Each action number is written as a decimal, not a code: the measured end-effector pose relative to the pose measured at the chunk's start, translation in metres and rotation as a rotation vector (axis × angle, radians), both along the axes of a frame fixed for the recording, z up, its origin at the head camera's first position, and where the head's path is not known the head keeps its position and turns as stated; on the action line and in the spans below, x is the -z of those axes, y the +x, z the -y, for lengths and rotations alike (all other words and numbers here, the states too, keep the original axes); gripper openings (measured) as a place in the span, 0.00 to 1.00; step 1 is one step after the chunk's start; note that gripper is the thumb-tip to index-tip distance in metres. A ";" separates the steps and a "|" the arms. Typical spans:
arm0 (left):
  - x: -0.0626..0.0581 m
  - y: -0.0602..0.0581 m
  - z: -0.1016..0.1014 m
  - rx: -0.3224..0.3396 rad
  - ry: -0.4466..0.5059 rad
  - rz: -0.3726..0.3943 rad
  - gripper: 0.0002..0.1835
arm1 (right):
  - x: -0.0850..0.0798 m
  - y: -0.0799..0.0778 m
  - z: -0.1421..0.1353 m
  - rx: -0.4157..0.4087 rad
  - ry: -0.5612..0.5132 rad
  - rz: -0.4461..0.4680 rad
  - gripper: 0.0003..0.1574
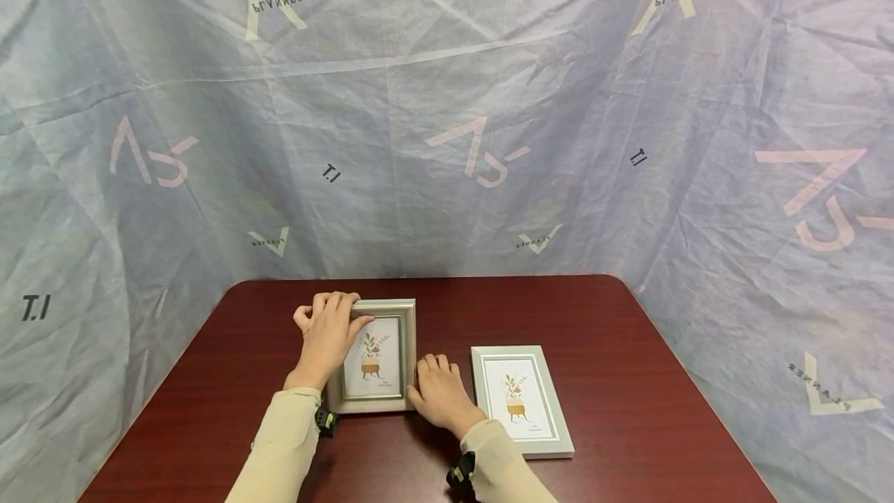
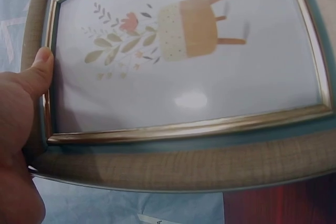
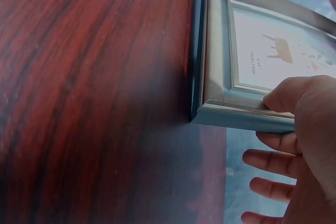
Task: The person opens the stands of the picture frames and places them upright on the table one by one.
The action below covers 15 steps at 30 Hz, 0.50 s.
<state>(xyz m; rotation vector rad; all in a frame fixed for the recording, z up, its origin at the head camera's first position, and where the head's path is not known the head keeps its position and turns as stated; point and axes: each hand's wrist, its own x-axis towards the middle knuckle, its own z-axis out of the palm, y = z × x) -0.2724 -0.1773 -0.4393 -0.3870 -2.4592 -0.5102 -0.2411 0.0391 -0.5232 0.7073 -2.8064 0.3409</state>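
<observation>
A silver-beige picture frame (image 1: 408,355) with a gold inner lip stands upright on the table, its print of a potted plant facing me. At its top left corner my left hand (image 1: 328,334) grips the border; the left wrist view shows the thumb (image 2: 44,66) lying over the front. Lower on the opposite side, my right hand (image 1: 443,394) pinches the edge. In the right wrist view its thumb (image 3: 289,94) presses the front border and the index finger (image 3: 278,141) sits behind the side, the other fingers spread apart.
A second picture frame (image 1: 556,402), pale grey-white with a similar plant print, lies flat to the right, close to the right forearm. Both stand on a dark red wood-grain table (image 1: 628,425). Grey printed cloth (image 1: 391,200) hangs behind and along the sides.
</observation>
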 end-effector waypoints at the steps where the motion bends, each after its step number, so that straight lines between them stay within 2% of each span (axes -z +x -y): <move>1: 0.000 0.000 0.000 -0.002 0.000 0.003 0.23 | 0.000 0.000 0.000 -0.001 0.001 0.001 0.20; 15: 0.001 0.005 0.000 -0.025 -0.022 0.032 0.24 | -0.002 0.003 -0.002 -0.011 0.004 0.011 0.21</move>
